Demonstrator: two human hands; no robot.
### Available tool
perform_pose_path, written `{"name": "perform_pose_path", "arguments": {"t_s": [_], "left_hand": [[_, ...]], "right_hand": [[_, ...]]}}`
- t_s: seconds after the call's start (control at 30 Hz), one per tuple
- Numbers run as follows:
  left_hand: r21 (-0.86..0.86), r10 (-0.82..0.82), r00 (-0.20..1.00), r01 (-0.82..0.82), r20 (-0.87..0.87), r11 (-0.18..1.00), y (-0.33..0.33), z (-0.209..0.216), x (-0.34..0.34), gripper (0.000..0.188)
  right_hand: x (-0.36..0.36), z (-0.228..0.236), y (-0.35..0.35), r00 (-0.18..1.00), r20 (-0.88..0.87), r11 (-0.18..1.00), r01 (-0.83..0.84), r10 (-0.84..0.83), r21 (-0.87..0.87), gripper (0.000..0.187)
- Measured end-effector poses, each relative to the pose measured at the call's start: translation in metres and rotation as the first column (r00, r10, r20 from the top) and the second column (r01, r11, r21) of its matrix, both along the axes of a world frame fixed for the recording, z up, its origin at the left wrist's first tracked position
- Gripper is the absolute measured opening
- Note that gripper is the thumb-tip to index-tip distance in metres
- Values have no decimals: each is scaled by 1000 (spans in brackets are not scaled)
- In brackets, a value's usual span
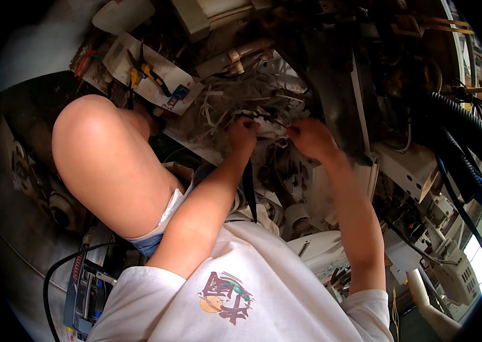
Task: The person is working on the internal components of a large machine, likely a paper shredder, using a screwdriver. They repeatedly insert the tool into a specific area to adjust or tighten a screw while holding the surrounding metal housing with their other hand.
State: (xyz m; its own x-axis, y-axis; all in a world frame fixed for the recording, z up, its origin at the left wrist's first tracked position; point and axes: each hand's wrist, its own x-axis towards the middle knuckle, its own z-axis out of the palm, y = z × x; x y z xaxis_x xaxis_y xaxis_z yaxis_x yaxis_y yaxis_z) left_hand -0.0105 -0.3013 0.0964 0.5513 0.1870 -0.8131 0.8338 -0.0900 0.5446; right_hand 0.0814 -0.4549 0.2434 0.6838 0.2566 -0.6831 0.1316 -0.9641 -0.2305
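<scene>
My left hand [243, 135] is closed in a pinch on a black strip [249, 191], and a length of it hangs down below the fingers. To its right, my right hand [313, 138] is also closed, thumb against fingers. A thin dark length [273, 119] spans the short gap between both hands; whether it is part of the same strip I cannot tell. Shredded pale strips [218, 109] lie in a heap just beyond the hands. My fingers partly hide what each hand grips.
A pale tray [116, 52] at the far left holds pliers [155, 78] with yellow-and-black handles. My bare knee [90, 119] rises on the left. Dark machinery, a ribbed black hose [463, 117] and a cream box [403, 168] crowd the right side.
</scene>
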Motion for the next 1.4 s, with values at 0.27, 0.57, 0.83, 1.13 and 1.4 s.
{"name": "perform_pose_path", "arguments": {"t_s": [0.27,0.57,0.83,1.13,1.4], "left_hand": [[59,-8,986,-2,167,998,-9,-21,-11,26],[-4,76,993,-76,94,997,26,28,6,26],[-730,53,953,191,297,657,55,223,63,29],[-628,-96,925,323,368,708,72,278,83,14],[-527,-193,873,433,449,732,86,278,75,13]], "right_hand": [[-2,29,-14,996,44,996,80,-81,29,26],[-64,128,-36,519,-431,467,854,-739,227,37],[-126,149,-76,292,-772,-18,931,-564,365,42],[-136,173,-79,412,-714,44,880,-566,474,42],[-136,206,-83,541,-578,228,819,-611,527,40]]}}
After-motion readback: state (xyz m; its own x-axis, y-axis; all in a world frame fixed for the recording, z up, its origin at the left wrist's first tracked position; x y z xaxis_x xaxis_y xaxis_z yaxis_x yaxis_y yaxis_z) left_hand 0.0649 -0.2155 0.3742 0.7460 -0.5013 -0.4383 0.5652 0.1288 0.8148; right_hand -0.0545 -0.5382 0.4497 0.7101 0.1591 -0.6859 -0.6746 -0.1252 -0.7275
